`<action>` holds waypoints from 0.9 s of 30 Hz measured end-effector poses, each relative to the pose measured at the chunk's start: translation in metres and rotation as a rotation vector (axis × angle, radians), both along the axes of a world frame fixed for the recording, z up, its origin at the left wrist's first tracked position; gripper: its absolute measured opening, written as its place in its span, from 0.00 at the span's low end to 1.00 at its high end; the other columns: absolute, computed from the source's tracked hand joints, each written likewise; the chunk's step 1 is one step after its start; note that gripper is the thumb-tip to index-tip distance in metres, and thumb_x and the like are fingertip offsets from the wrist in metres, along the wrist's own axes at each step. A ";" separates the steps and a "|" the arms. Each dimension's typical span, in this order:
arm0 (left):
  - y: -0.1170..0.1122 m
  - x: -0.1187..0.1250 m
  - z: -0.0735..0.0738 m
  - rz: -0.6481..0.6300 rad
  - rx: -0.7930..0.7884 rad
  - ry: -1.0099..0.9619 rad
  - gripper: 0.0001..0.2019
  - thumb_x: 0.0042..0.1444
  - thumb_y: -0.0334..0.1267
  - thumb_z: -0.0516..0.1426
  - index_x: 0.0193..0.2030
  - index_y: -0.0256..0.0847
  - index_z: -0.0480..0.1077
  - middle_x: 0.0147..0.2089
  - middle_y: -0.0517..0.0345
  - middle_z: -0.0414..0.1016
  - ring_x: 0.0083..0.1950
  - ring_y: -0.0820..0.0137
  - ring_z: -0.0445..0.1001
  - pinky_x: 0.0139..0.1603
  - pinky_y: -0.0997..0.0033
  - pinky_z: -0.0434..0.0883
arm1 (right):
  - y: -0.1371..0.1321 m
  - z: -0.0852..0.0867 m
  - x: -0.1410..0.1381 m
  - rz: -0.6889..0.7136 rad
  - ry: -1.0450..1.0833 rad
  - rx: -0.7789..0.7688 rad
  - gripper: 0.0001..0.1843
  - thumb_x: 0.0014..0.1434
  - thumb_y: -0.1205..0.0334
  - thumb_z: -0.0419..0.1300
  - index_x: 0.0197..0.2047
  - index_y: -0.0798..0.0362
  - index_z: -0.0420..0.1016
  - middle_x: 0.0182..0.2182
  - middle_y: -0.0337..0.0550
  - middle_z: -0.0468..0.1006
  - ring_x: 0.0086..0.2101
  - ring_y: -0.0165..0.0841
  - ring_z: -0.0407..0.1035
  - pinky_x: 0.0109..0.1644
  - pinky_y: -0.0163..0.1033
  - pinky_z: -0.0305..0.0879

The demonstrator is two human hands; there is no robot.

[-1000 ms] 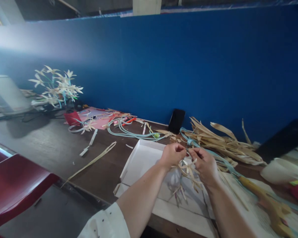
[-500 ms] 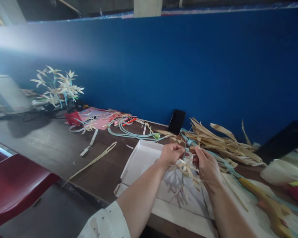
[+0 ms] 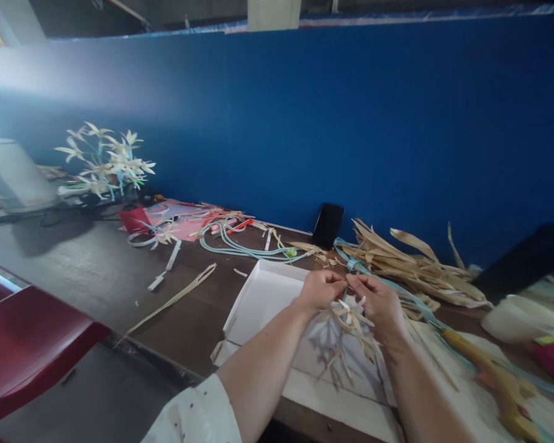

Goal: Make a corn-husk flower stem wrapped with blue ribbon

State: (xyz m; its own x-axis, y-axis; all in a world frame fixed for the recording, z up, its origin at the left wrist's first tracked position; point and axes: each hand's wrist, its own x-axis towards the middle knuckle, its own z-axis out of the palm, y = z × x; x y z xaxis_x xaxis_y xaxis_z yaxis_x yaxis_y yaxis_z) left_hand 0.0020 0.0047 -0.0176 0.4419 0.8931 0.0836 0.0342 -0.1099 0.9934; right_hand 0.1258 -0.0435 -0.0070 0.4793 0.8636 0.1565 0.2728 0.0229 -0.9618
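Above an open white box (image 3: 263, 295), my left hand (image 3: 322, 290) and my right hand (image 3: 379, 306) meet with fingertips pinched together. Between them is the stem of a handmade flower spray, largely hidden by the fingers. Pale, pointed-petal flowers (image 3: 351, 315) hang down from that stem over the box. To the right of my right forearm lies a yellow glue gun (image 3: 489, 369). Just beyond the hands, a pile of dried husks (image 3: 397, 261) rests near a light blue strip (image 3: 351, 261).
A black phone (image 3: 327, 226) leans against the blue partition (image 3: 277, 123). Coiled pale blue cord (image 3: 231, 248) and pink paper scraps (image 3: 189, 229) lie left of it. Farther left stands a flower arrangement (image 3: 113, 160). A white bowl (image 3: 519, 317) is at right, a red chair (image 3: 32, 351) at lower left.
My right hand has moved left, and its fingertips now meet those of my left hand. The hanging flowers have shifted slightly. My left hand stays nearly in place.
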 end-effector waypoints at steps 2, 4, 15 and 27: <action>0.000 0.001 0.000 -0.031 -0.073 -0.064 0.12 0.48 0.44 0.58 0.29 0.34 0.74 0.22 0.61 0.69 0.23 0.77 0.65 0.27 0.77 0.64 | -0.002 0.004 -0.002 -0.017 -0.011 0.001 0.22 0.41 0.45 0.65 0.28 0.57 0.77 0.19 0.40 0.73 0.20 0.28 0.61 0.23 0.34 0.56; -0.001 0.000 0.001 -0.055 -0.149 -0.123 0.12 0.46 0.43 0.60 0.30 0.34 0.74 0.23 0.60 0.70 0.24 0.78 0.65 0.29 0.76 0.66 | -0.003 0.009 -0.004 -0.027 -0.012 0.000 0.21 0.40 0.45 0.65 0.28 0.56 0.77 0.18 0.39 0.72 0.19 0.28 0.61 0.23 0.34 0.55; -0.007 -0.003 0.011 -0.076 -0.399 -0.251 0.17 0.37 0.44 0.66 0.31 0.32 0.74 0.26 0.57 0.72 0.27 0.77 0.67 0.36 0.71 0.69 | -0.006 0.009 -0.004 -0.007 -0.079 0.032 0.22 0.42 0.44 0.64 0.29 0.56 0.77 0.19 0.41 0.73 0.19 0.28 0.61 0.21 0.34 0.55; 0.003 0.001 0.003 -0.013 -0.285 -0.219 0.07 0.43 0.36 0.61 0.27 0.34 0.74 0.24 0.59 0.73 0.22 0.81 0.60 0.24 0.80 0.60 | -0.004 -0.005 0.003 0.101 0.224 0.005 0.26 0.48 0.41 0.61 0.38 0.55 0.78 0.25 0.42 0.74 0.20 0.26 0.60 0.21 0.32 0.54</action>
State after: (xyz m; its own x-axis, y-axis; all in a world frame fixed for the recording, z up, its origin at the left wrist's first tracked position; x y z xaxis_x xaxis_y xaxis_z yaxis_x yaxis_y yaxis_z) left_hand 0.0028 0.0073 -0.0146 0.4524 0.8887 -0.0744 -0.1826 0.1739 0.9677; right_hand 0.1287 -0.0479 -0.0123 0.4139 0.9083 0.0610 0.0491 0.0446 -0.9978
